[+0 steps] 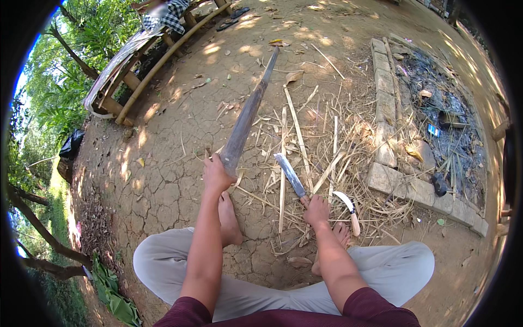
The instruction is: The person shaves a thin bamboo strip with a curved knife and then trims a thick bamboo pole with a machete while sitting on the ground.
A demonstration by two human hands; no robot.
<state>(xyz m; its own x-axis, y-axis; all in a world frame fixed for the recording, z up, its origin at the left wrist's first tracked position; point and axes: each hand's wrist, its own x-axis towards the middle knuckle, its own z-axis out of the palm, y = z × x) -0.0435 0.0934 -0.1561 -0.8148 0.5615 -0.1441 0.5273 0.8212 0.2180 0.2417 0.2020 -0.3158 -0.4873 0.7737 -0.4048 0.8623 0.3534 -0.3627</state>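
Note:
My left hand is closed round the near end of a long, dark bamboo pole, which points away from me and slightly right. Its far end looks narrower, with a joint partway along. In my right hand is a machete, gripped by its wooden handle, with the blade pointing forward and left. Blade and pole are apart. Just right of that hand, by my right foot, lies a sickle with a curved bright blade and a pale wooden handle. Split bamboo strips lie on the ground beyond the machete.
Thin shavings litter the cracked dirt ground. At the right, a brick-edged pit holds ash and rubbish. A bamboo bench stands at the far left, with a person in checked cloth at it. My bare feet flank the work area.

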